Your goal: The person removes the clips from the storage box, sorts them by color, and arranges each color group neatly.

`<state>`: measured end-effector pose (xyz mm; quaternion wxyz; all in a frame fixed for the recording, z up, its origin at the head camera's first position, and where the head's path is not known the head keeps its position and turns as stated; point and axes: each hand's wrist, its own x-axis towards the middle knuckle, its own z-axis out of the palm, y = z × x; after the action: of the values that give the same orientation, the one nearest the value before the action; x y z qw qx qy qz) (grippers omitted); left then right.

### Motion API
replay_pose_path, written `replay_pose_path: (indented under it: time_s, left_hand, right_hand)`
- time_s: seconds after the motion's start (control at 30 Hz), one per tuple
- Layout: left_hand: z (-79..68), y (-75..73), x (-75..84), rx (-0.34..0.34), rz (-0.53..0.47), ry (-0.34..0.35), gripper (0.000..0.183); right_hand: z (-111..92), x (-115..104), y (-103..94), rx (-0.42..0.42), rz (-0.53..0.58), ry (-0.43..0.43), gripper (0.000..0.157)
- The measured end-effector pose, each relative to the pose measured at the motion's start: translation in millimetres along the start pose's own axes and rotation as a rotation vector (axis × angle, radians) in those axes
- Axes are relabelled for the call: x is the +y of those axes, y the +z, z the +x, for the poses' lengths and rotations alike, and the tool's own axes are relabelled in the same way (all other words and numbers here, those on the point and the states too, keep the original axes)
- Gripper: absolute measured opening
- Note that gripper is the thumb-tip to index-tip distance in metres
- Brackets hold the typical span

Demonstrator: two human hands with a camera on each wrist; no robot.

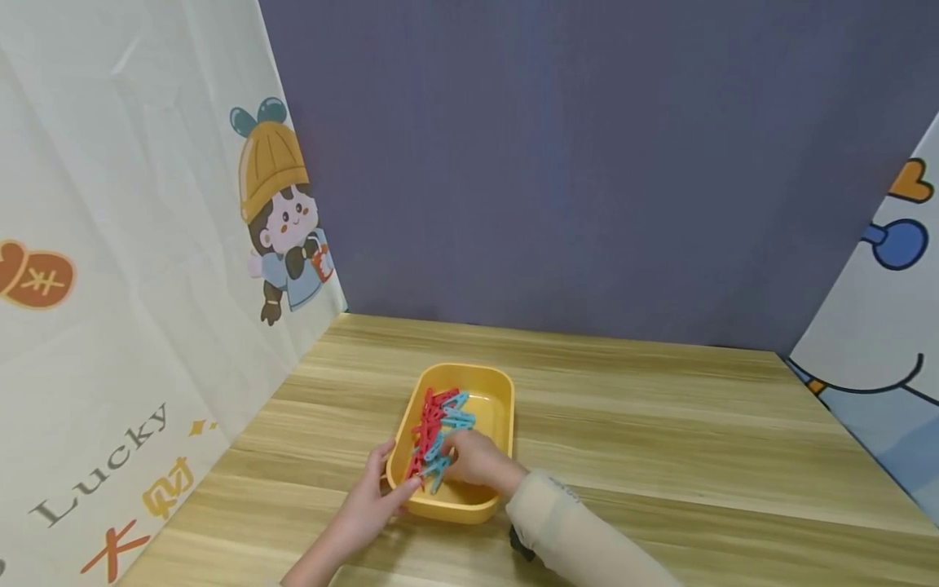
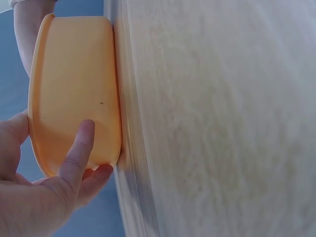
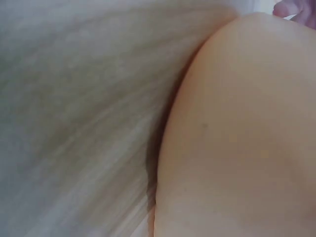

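Yellow rounded-rectangular plastic tray (image 1: 487, 412): I see it resting on the wood-grain tabletop (image 1: 660, 448).
Small red plastic clips (image 1: 433, 414): heaped inside the tray, along its left side.
Small light-blue plastic clips (image 1: 458, 417): inside the tray too, mostly just right of the red ones.
Left hand (image 1: 372, 499): grasping the tray's near-left wall, thumb over the rim, other fingers outside.
Right hand (image 1: 477, 458): inside the tray, fingers bent at the light-blue clips; I cannot tell whether it pinches one.
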<state>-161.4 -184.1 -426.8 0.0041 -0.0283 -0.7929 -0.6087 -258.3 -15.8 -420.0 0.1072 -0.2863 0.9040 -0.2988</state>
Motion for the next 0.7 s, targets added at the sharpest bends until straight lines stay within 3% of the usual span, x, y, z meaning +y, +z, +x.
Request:
replay_pose_path:
  time_s: [0.17, 0.27, 0.43, 0.7]
  left_hand:
    - [0.2, -0.9, 1.2, -0.023, -0.006, -0.019, 0.068]
    - [0.0, -1.0, 1.7, -0.03, -0.014, -0.021, 0.068]
    - [-0.1, -1.2, 1.0, -0.027, -0.005, -0.019, 0.07]
    - [-1.0, 0.2, 2.2, -0.01, -0.024, -0.017, 0.067]
  right_hand:
    - [-1, 0, 0.5, -0.042, -0.052, -0.075, 0.013]
    - [-1, -1, 0.2, -0.092, -0.025, -0.117, 0.016]
    - [-4, -2, -1.5, -0.119, 0.102, -0.131, 0.016]
    - [-12, -6, -10.3, -0.076, 0.31, -0.124, 0.009]
